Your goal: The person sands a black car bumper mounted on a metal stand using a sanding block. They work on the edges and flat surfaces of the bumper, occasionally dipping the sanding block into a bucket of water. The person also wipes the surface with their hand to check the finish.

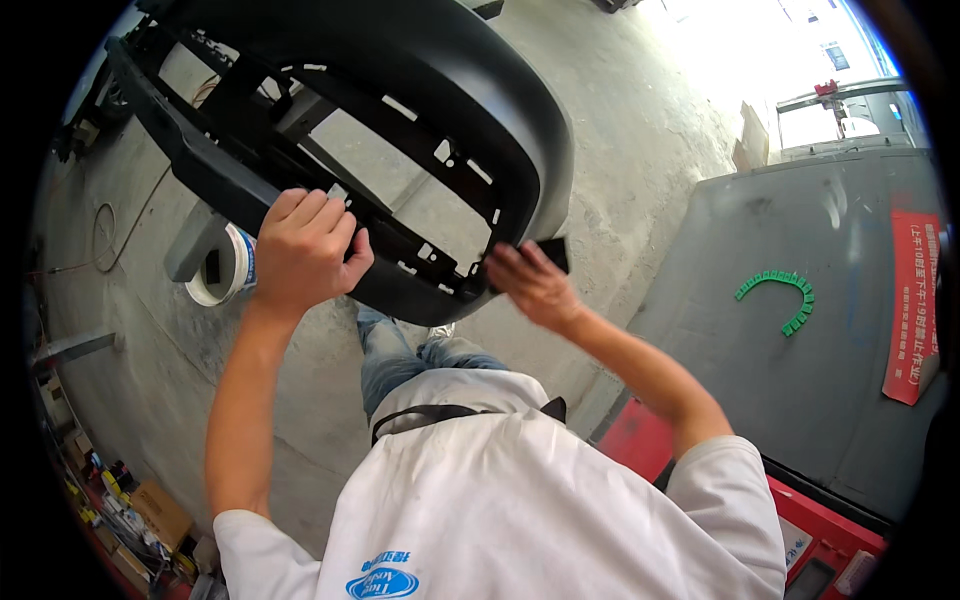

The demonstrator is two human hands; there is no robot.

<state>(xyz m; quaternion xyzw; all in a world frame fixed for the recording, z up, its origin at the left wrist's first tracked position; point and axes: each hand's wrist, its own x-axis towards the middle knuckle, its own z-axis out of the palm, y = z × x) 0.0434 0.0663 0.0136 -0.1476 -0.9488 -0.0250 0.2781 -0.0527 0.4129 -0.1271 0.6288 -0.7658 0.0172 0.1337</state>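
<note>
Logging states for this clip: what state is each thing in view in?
Black bumper: openings uncovered, floor showing through
Left hand: closed, fingers curled at the bumper's edge
Right hand: blurred, at a dark pad; grip unclear
Dark pad: partly covered by that hand
White bucket: open-topped
Green strip: curved, lying on the grey surface

**Strong Light at Upper Right, Black Surround**

Light is brightest at the upper right, where the far floor (640,100) washes out to white. A pale sheen follows the curved outer face of the black bumper (490,90); its inner recesses are in deep shade. Motion blur softens the right hand (535,285); the left hand (310,245) appears sharp. Fisheye distortion bends straight edges toward the rim.
</note>
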